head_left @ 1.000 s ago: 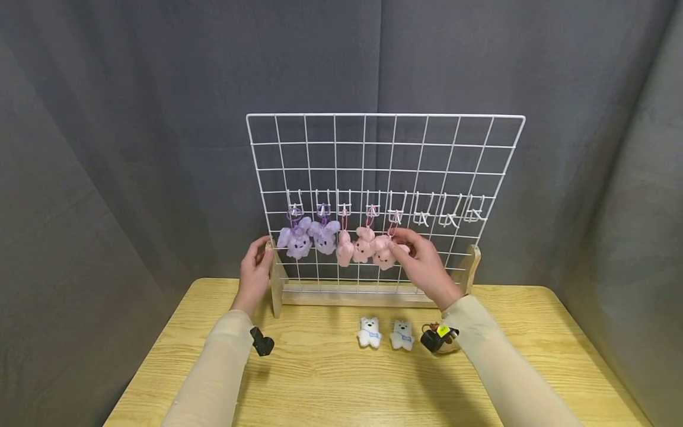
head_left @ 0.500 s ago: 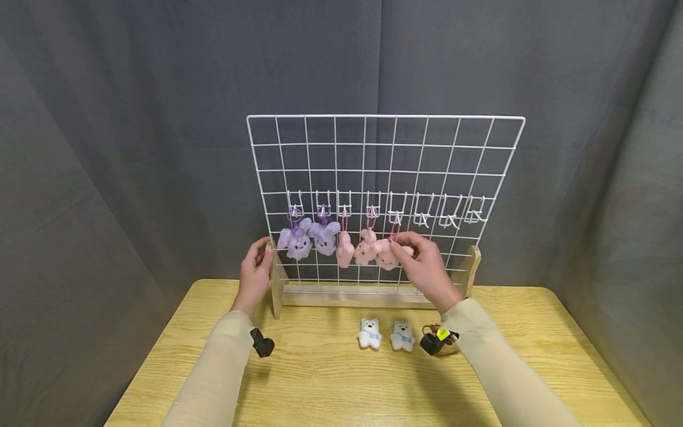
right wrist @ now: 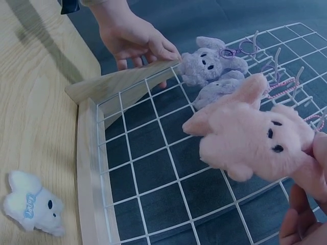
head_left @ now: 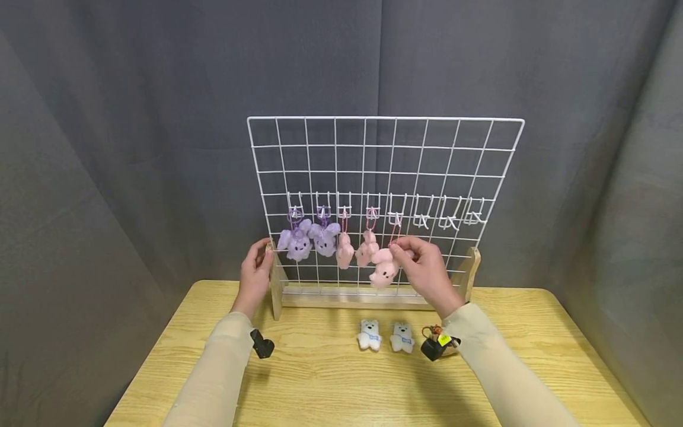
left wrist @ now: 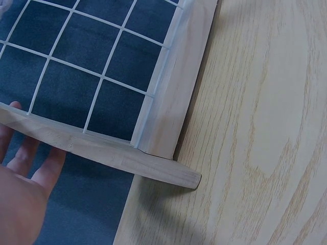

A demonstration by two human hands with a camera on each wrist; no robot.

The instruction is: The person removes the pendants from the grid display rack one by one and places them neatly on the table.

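Note:
My right hand (head_left: 425,268) pinches a pink plush keychain (head_left: 383,274) near its top. Its pink cord (head_left: 395,231) runs up to a white hook (head_left: 395,218) on the wire grid rack (head_left: 364,145). Up close in the right wrist view, the plush toy (right wrist: 250,138) lies tilted, its dark eyes and nose showing. My left hand (head_left: 254,276) grips the rack's wooden side support (head_left: 276,281), with fingers (left wrist: 49,171) behind the wood. Left of the held toy hang two other pink plush keychains (head_left: 344,250) and two purple plush keychains (head_left: 297,243).
Three bare hooks (head_left: 449,221) line the grid's right side. Two white bear plush toys (head_left: 369,335) lie on the wooden table (head_left: 320,379) before the rack. A brown item (head_left: 436,330) lies partly hidden by the right wrist camera. Grey curtains (head_left: 160,148) stand behind.
The held pink plush has tilted and hangs lower, its face now turned downward left. My right hand has shifted slightly down. The neighbouring pink plush has turned sideways; my left hand stays put.

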